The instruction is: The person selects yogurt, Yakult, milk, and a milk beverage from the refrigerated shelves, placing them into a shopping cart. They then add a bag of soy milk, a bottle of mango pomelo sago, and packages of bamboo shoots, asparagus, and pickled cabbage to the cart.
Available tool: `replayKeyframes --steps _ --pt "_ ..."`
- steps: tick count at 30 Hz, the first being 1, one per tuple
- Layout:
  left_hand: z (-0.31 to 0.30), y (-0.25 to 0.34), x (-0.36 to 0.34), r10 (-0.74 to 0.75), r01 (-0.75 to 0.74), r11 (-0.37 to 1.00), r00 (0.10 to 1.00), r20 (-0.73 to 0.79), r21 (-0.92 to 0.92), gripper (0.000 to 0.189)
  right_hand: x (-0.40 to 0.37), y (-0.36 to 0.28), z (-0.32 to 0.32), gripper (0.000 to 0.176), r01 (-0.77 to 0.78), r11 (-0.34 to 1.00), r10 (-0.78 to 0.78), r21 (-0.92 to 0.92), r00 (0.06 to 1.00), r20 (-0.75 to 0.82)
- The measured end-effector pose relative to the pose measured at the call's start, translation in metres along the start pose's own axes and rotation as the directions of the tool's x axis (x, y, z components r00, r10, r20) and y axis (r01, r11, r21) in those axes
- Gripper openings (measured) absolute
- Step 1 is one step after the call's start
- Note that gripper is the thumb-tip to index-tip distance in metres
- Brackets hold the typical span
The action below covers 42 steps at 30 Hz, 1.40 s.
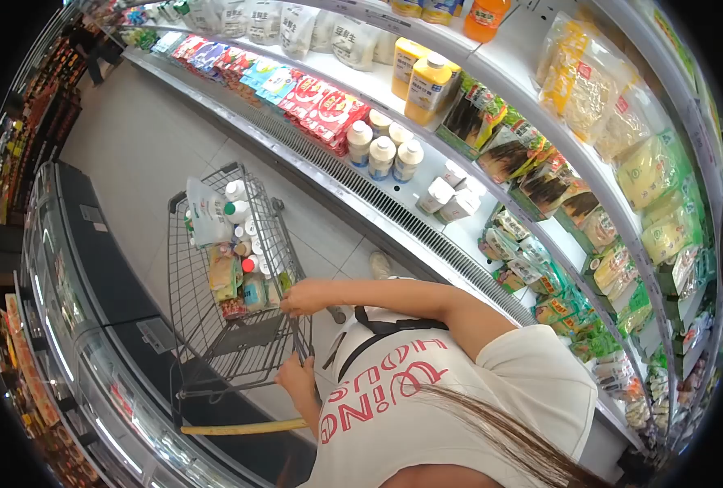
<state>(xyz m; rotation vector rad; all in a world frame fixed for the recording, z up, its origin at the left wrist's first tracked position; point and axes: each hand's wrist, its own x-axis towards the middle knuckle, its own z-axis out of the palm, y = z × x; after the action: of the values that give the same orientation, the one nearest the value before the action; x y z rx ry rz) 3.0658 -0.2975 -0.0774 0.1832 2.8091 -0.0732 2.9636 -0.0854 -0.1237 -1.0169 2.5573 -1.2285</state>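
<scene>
Left hand [296, 376] and right hand [300, 298], grip closed, clasp the cart [192, 313].

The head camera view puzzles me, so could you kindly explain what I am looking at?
No machine here: a person wears one camera on the head, looking forward and down; its wide lens bends the edges. The white T-shirt at the bottom is the person's own. Both hands appear to grip a wire shopping cart at its near end: the right hand on the upper rim, the left hand lower down. Bottles and packets lie in the cart. At the picture's right runs a chilled shelf with white bottles and bagged foods; at its left, a glass-topped freezer chest.
</scene>
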Motion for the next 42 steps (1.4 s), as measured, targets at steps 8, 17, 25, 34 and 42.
replayKeyframes --steps 8,17,25,34,42 --pt "-0.073 0.136 0.144 0.344 -0.375 0.922 0.907 -0.243 -0.094 0.042 -0.123 0.05 -0.155 0.04 -0.308 0.925 0.312 0.223 0.278 -0.908" --pt "-0.118 0.495 0.264 0.728 -0.596 0.025 0.561 -0.394 -0.803 0.074 -0.24 0.144 -0.281 0.067 -0.515 0.781 0.22 0.354 -0.304 -0.927" --pt "-0.123 0.494 0.253 0.734 -0.64 -0.046 0.499 -0.46 -0.767 0.059 -0.239 0.15 -0.269 0.083 -0.668 0.714 0.175 0.21 -0.12 -0.977" --pt "-0.12 0.409 0.215 0.623 -0.56 -0.233 0.542 -0.564 -0.795 0.046 -0.208 0.098 -0.244 0.063 -0.468 0.884 -0.011 -0.021 0.024 -1.0" --pt "-0.164 0.289 0.165 0.805 -0.214 -0.106 0.554 -0.21 -0.971 0.058 -0.176 -0.01 -0.252 0.059 -0.011 0.879 0.474 0.477 0.139 -0.869"
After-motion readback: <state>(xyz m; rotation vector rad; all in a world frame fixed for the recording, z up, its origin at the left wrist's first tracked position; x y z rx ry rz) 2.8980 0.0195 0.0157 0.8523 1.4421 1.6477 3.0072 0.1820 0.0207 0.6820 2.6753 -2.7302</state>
